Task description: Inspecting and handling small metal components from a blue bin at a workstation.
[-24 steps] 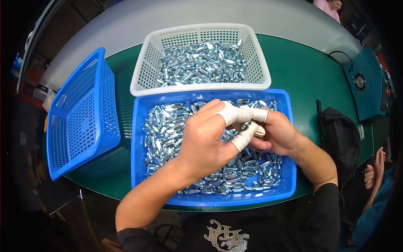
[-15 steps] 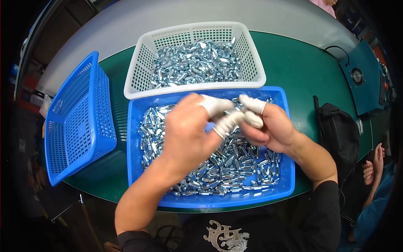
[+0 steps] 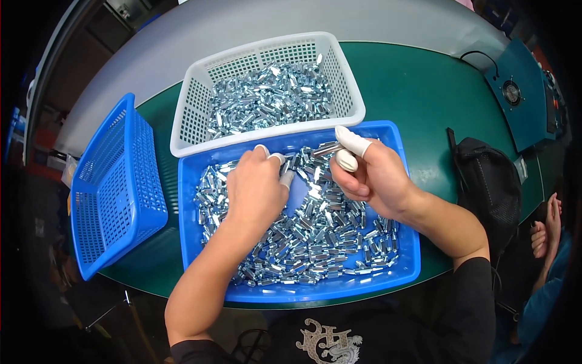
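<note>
Shiny hexagonal metal pieces (image 3: 291,239), scattered in blue tray (image 3: 303,293), heaped in white basket (image 3: 267,134), one piece (image 3: 328,149) in right hand (image 3: 388,182)

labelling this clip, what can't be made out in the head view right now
Head view: whether the left hand grips anything; the hand itself hides it.
Head view: one end of the metal part in the right hand; that hand covers it.
Head view: the rest of the teal sleeve; the picture's dark edge cuts it off.

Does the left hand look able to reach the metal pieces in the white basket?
Probably yes: the white basket is open-topped and close to the left hand, with only its near wall and the far wall of the blue bin to clear.
</note>
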`<state>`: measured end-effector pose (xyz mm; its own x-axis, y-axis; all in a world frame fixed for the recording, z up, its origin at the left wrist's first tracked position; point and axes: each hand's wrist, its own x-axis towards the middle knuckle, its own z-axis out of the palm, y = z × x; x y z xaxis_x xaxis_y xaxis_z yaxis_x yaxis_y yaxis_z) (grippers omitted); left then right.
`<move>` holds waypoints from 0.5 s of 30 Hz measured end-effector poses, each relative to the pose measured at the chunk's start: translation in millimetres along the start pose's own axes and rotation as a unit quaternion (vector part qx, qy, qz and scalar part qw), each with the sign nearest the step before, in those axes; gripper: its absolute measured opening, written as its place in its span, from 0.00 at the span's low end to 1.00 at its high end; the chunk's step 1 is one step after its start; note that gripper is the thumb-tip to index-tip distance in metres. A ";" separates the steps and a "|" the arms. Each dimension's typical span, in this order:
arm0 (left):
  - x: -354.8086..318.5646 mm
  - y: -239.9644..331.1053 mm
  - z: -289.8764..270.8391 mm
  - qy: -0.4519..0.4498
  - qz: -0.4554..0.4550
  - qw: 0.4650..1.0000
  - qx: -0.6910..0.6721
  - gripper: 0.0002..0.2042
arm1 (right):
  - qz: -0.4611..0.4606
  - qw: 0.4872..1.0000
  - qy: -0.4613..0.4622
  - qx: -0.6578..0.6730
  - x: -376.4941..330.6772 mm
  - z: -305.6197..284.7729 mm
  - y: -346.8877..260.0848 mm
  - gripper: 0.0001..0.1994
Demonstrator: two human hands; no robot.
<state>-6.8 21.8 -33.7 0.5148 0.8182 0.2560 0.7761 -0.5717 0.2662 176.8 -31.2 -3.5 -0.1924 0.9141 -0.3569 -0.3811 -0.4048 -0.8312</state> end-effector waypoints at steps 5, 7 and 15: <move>1.2 -3.1 3.2 -0.027 0.005 0.999 0.034 0.09 | -0.015 1.000 -0.002 -0.012 -0.3 -0.2 -0.5 0.24; 0.5 -6.4 3.5 0.029 0.020 0.999 -0.039 0.07 | -0.043 0.999 0.019 -0.024 -1.2 0.5 0.5 0.24; -3.4 12.2 -20.2 -0.001 -0.049 0.892 -0.449 0.06 | -0.151 0.980 0.057 -0.117 3.0 -2.7 5.7 0.22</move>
<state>-6.5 10.8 -12.5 0.4619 0.8666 0.1889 0.2128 -0.3150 0.9249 176.5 -30.7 -10.4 0.0044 0.9934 -0.1144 -0.1855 -0.1116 -0.9763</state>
